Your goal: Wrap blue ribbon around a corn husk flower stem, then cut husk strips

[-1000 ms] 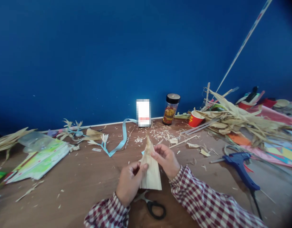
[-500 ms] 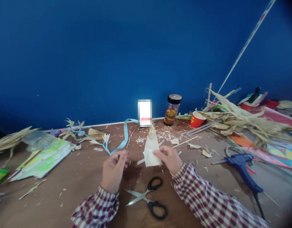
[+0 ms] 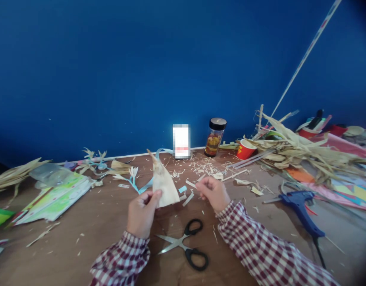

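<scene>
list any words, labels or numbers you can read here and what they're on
Nothing reads clearly.
Red cup: yellow print, too blurred.
Jar: label too small to read.
White card: pixelated, unreadable.
Green sheets: print too blurred.
Husk piece in the left hand: no text.

Blue wall, pale tan husk, black-handled scissors, red-and-white checked sleeves

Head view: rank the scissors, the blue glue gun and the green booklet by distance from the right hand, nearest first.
1. Scissors, just below the right hand.
2. Blue glue gun, out to its right.
3. Green booklet, far left of the table.
</scene>
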Demonstrator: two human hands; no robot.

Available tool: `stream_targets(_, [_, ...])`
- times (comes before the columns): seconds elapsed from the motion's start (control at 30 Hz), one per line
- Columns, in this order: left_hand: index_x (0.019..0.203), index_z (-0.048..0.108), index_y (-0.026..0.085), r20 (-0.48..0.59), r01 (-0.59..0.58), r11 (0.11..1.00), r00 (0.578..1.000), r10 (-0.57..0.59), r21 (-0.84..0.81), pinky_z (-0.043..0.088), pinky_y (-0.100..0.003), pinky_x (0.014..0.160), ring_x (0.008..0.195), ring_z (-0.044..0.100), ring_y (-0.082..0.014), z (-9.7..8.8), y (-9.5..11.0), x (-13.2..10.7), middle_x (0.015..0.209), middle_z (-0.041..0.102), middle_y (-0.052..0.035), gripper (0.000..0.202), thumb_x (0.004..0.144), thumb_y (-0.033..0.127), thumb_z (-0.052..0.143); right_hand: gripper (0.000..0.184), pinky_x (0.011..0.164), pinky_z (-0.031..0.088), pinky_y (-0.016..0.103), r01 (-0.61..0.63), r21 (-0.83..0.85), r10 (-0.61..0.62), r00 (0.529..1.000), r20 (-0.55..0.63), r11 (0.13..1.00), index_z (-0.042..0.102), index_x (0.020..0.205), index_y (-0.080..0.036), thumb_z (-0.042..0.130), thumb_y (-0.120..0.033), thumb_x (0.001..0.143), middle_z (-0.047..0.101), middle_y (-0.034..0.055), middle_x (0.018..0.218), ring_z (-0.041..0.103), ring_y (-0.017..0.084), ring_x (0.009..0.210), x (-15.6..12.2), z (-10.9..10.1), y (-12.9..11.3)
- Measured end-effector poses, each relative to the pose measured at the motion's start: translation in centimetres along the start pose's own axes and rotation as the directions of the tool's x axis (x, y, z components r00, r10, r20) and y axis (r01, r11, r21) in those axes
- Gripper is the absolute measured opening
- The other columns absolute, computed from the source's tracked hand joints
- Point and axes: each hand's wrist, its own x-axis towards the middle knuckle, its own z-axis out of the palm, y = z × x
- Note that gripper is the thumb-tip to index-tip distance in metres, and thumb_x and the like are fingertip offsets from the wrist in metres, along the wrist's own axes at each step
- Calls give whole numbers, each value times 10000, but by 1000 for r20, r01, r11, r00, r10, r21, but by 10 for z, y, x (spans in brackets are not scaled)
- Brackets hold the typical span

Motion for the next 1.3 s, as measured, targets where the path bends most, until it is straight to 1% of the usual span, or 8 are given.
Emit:
stream_targets(0.13, [731, 641, 123, -84, 42, 996, 995, -49, -84, 363, -176, 380, 424, 425, -76, -6, 3, 7, 494, 523, 50, 352, 600, 448, 678, 229, 462, 426, 242, 111, -203, -115, 993, -12, 973, 550, 788, -179, 534, -407, 770, 612, 16, 689, 543, 126, 539, 12, -17, -8])
stream_targets(0.3, [765, 641, 121, -90, 71, 991, 993, -81, -109, 383, -181, 389, 438, 468, -86, -4, 0, 9, 524, 571, 31, 388, 576, 457, 682, 97, 653, 413, 274, 274, -711, -179, 962, 207, 647, 610, 783, -194, 525, -240, 777, 628, 15, 730, 562, 151, 695, 18, -18, -10])
stream_targets(0.6, [772, 605, 134, -50, 176, 953, 980, -194, -248, 440, -194, 446, 484, 524, -88, -2, -3, 9, 591, 601, 24, 338, 536, 343, 726, 82, 582, 335, 271, 218, -839, -72, 975, 210, 499, 591, 630, -197, 618, -218, 705, 575, 19, 620, 528, 166, 629, 31, -4, 0])
stream_targets(0.83, [799, 576, 150, 24, 272, 907, 960, -279, -321, 420, -151, 402, 469, 509, -66, 5, 0, 1, 581, 593, 40, 303, 575, 304, 711, 78, 620, 369, 268, 273, -780, -190, 961, 199, 563, 535, 716, -194, 511, -222, 784, 573, 19, 729, 527, 151, 682, 19, -3, -10])
stream_targets(0.9, [831, 575, 148, 29, 269, 909, 961, -274, -320, 417, -148, 400, 485, 521, -69, 7, -1, 0, 613, 614, 24, 322, 584, 304, 711, 80, 599, 396, 253, 284, -655, -191, 958, 212, 700, 507, 732, -195, 498, -240, 798, 566, 3, 694, 527, 133, 644, 13, 1, -16])
stream_targets(1.03, [892, 589, 144, 67, 247, 906, 969, -239, -344, 429, -144, 440, 542, 552, -71, 8, -2, -1, 703, 653, -3, 373, 577, 290, 725, 169, 532, 418, 216, 115, -70, -87, 945, 315, 991, 489, 793, -192, 621, -258, 712, 557, -20, 695, 521, 104, 595, -4, 19, -14])
stream_targets(1.13, [897, 612, 126, 77, 245, 898, 969, -233, -365, 415, -139, 431, 503, 531, -58, 9, -1, -2, 695, 657, -7, 395, 555, 280, 736, 251, 438, 371, 171, -68, 104, 22, 919, 393, 992, 479, 829, -187, 663, -263, 676, 555, -35, 697, 481, 67, 524, -15, 35, -1])
stream_targets(1.3, [908, 628, 115, 124, 233, 916, 971, -203, -327, 340, -127, 367, 444, 478, -48, 12, 1, -6, 630, 648, 0, 405, 560, 293, 732, 324, 380, 343, 144, -217, 133, 151, 910, 386, 967, 392, 806, -194, 671, -279, 664, 567, -54, 624, 501, 69, 487, -20, 47, 15])
